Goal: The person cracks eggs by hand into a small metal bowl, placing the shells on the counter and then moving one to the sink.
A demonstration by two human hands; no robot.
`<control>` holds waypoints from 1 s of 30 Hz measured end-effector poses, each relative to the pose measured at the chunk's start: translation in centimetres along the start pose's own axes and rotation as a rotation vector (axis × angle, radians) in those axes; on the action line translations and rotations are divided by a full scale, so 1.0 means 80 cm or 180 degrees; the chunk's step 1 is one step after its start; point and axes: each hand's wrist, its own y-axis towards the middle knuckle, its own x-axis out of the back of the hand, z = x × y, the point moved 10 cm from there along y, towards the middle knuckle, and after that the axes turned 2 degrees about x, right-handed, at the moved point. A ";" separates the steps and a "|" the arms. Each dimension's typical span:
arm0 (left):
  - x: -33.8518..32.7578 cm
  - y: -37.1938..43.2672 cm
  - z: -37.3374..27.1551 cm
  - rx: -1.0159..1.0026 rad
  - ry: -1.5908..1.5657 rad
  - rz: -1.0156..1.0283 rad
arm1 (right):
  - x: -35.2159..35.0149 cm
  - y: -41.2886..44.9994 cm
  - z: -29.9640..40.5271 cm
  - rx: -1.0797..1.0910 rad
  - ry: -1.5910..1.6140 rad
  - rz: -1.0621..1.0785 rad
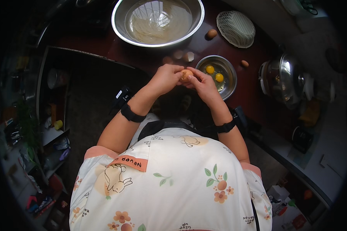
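Observation:
My left hand point(169, 78) and my right hand point(204, 85) together hold a brown egg point(186, 75) with a cracked, broken patch in its shell. The fingers of both hands touch it from either side. Just right of the egg, a steel bowl point(233, 78) stands partly behind my right hand. Two yolks, one of them at its upper left point(210, 69), lie in clear egg white in it. Beyond my hands, pieces of eggshell point(188, 56) rest on the dark red tabletop point(150, 57).
A large steel basin point(159, 44) with water and pale noodle-like strands stands at the back. Whole brown eggs lie near an upturned white plastic basket point(237, 29) and right of the bowl point(244, 63). A lidded pot point(289, 78) stands at the right.

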 end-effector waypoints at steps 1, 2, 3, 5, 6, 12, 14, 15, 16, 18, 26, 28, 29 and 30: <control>-0.001 -0.001 -0.001 0.0013 -0.0003 0.0001 | 0.001 0.000 -0.001 -0.0001 0.0003 -0.0001; -0.001 -0.002 -0.002 0.0026 -0.0006 0.0002 | 0.001 0.000 -0.001 -0.0002 0.0024 0.0007; -0.002 -0.003 -0.005 0.0028 -0.0004 0.0005 | 0.002 0.000 -0.002 -0.0004 0.0045 0.0014; -0.004 -0.007 -0.012 0.0048 0.0000 0.0053 | 0.003 -0.001 -0.002 -0.0018 0.0060 0.0010; -0.004 -0.007 -0.011 0.0046 -0.0001 0.0049 | 0.003 -0.001 -0.001 -0.0026 0.0069 0.0015; -0.005 -0.012 -0.028 -0.0360 0.0753 -0.0225 | 0.002 -0.001 0.000 -0.0044 -0.0029 -0.0006; -0.003 -0.012 -0.030 -0.0482 0.0981 -0.0425 | 0.003 0.001 -0.006 -0.0049 -0.0077 -0.0002; -0.003 -0.011 -0.027 -0.0480 0.0978 -0.0426 | 0.003 0.001 -0.008 -0.0059 -0.0123 -0.0002; -0.001 -0.010 -0.023 -0.0457 0.0840 -0.0418 | 0.002 0.000 -0.007 -0.0062 -0.0125 0.0000; 0.002 -0.006 -0.013 -0.0429 0.0698 -0.0411 | 0.003 -0.002 -0.007 -0.0130 0.0048 -0.0110; 0.000 -0.023 -0.007 -0.0233 0.0130 -0.0233 | -0.006 -0.010 -0.012 0.0002 -0.0203 -0.0194; 0.001 -0.025 -0.006 -0.0236 0.0152 -0.0236 | -0.011 -0.014 -0.011 -0.0021 -0.0258 -0.0249; 0.003 -0.026 -0.005 -0.0233 0.0175 -0.0246 | -0.012 -0.016 -0.012 -0.0018 -0.0272 -0.0309; 0.004 -0.027 -0.004 -0.0237 0.0173 -0.0242 | -0.012 -0.017 -0.012 -0.0015 -0.0288 -0.0366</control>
